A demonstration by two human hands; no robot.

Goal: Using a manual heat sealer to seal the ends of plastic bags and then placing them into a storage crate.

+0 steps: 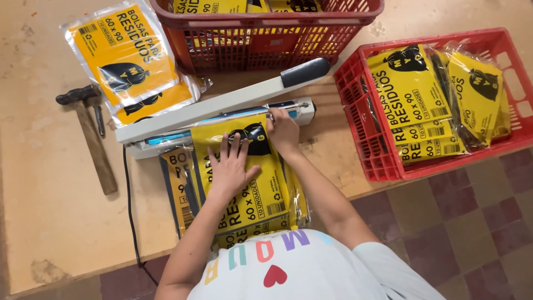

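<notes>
— Head view looks straight down on it: the left hand (229, 166) lies flat, fingers spread, on a yellow packet (244, 183) of folded bags, pressing it to the wooden table (50, 211). Nothing is pinched there, just a palm on top.

— And the right hand (283, 132)?

— Closed on the packet's top edge, right at the heat sealer (222, 111), whose long white arm stands lifted. The packet's mouth sits just at the sealing bar, with more packets stacked under it.

— How would that packet handle, do you think?

— Light and floppy, I'd say. Glossy clear film over a yellow printed sheet with a black bag drawing, so likely slippery, apt to slide off the pile. Best held by the edges near the open end, with a flat palm keeping the middle from creeping.

— Fragile?

— Hardly, though the film could crease or wrinkle at the seam.

— What else is about?

— A bright red crate (499, 50) at the right holds similar packets, a darker red basket (266, 22) stands behind the sealer, a loose packet (127, 55) lies at upper left, and a hammer (91, 133) rests well apart on the left.
</notes>
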